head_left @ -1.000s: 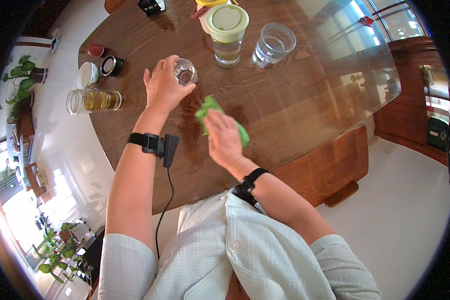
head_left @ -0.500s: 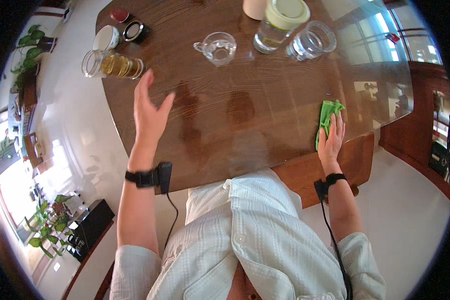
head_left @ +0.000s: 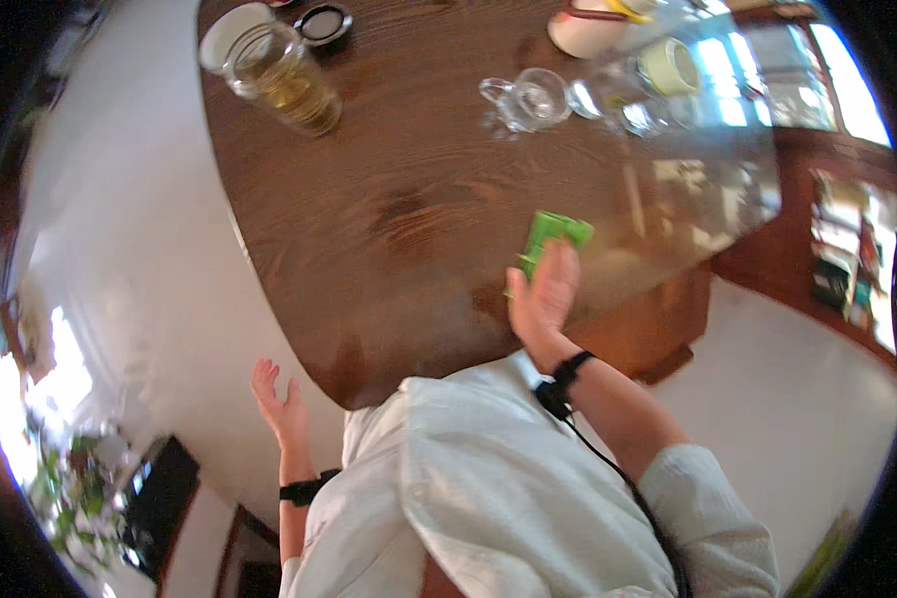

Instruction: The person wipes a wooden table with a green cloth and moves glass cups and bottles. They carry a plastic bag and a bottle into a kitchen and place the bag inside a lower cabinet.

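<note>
My right hand (head_left: 545, 296) lies over a folded green cloth (head_left: 551, 233) and presses it to the dark wood-grain table (head_left: 399, 289) near its front edge. The cloth's far part shows past my fingertips; the rest is under my palm. Beyond the table's left front corner, over the pale floor, my left hand (head_left: 282, 407) hangs low with fingers apart and nothing in it. Both wrists wear black straps.
At the far left stand a glass jar of amber liquid (head_left: 294, 92), a white bowl (head_left: 227, 38) and a black-rimmed lid (head_left: 322, 24). A small glass cup with a handle (head_left: 530, 101), a green-lidded jar (head_left: 668, 68) and a white container (head_left: 583, 32) stand far right. A drawer (head_left: 648, 329) juts below the front edge.
My right hand has moved left across the table with the cloth. My left hand has come back from beside the amber jar to off the table's edge. The whole view has shifted.
</note>
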A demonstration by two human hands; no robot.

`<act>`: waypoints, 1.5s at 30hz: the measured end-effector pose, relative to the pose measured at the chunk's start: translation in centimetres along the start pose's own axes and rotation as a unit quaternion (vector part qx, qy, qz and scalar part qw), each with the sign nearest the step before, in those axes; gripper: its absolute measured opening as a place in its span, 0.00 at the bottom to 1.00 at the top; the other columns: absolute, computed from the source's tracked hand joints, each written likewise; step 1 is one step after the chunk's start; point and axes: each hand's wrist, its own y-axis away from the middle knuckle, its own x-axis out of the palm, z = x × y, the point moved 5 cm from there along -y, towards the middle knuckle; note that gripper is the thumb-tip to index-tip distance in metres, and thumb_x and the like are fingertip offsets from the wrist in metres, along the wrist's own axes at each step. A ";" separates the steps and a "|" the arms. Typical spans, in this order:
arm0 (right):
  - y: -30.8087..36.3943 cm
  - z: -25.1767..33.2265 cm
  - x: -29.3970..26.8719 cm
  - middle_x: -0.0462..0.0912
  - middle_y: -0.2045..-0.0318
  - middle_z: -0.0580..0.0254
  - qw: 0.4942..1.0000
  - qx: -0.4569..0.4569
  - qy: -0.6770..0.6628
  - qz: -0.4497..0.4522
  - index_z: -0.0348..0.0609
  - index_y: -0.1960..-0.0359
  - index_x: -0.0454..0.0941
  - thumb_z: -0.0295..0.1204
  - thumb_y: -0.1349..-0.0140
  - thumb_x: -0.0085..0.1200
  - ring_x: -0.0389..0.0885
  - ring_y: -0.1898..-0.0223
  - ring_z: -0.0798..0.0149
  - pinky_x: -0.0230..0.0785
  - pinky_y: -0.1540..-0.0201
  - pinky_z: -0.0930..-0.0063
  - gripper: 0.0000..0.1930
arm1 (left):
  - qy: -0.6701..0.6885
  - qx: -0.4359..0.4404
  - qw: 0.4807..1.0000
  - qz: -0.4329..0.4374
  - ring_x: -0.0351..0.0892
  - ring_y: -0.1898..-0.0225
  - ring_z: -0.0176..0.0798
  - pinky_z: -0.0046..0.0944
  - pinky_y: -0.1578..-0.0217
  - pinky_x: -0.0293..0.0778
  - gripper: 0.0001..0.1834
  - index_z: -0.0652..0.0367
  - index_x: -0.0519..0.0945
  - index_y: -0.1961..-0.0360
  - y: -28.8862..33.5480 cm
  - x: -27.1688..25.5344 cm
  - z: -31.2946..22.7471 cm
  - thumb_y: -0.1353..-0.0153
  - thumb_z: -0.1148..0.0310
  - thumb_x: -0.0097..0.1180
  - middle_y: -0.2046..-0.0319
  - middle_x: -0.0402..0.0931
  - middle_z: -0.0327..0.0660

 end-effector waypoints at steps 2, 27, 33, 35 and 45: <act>-1.6 7.4 1.4 0.57 0.31 0.37 0.999 -0.017 -0.025 0.015 0.29 0.33 0.56 0.43 0.42 0.60 0.52 0.29 0.39 0.41 0.27 0.48 0.42 | -0.011 -0.018 0.999 0.038 0.70 0.40 0.46 0.45 0.37 0.64 0.35 0.62 0.63 0.35 -2.4 -0.4 -1.3 0.46 0.86 0.53 0.39 0.66 0.46; -1.4 -21.9 -4.7 0.72 0.41 0.46 0.809 0.396 -0.199 -0.386 0.36 0.38 0.68 0.23 0.36 0.50 0.69 0.38 0.45 0.59 0.36 0.58 0.23 | -0.341 -0.170 0.908 0.177 0.17 0.25 0.60 0.55 0.29 0.25 0.83 0.69 0.15 0.33 -11.8 9.8 -5.6 0.61 0.48 0.77 0.28 0.15 0.63; -9.5 -36.3 -6.4 0.74 0.43 0.42 0.771 0.489 -0.084 -0.399 0.37 0.38 0.69 0.29 0.38 0.53 0.72 0.42 0.42 0.63 0.39 0.55 0.25 | -0.361 -0.135 0.910 0.153 0.19 0.25 0.57 0.53 0.28 0.26 0.81 0.63 0.18 0.30 -12.1 8.6 -3.9 0.63 0.53 0.77 0.27 0.18 0.60; -13.3 -39.3 -7.3 0.74 0.42 0.42 0.818 0.421 -0.094 -0.380 0.37 0.38 0.69 0.29 0.38 0.52 0.71 0.41 0.43 0.62 0.38 0.56 0.25 | -0.363 -0.156 0.907 0.148 0.19 0.25 0.57 0.53 0.28 0.27 0.82 0.63 0.18 0.30 -12.0 8.1 -3.9 0.64 0.54 0.78 0.27 0.18 0.60; -25.2 -35.6 -5.6 0.75 0.39 0.52 0.954 0.165 -0.150 -0.202 0.45 0.40 0.75 0.46 0.39 0.61 0.70 0.36 0.54 0.62 0.35 0.62 0.29 | -0.436 -0.046 0.867 0.239 0.32 0.25 0.55 0.46 0.27 0.29 0.75 0.74 0.26 0.30 -12.9 3.9 0.2 0.57 0.50 0.75 0.28 0.29 0.65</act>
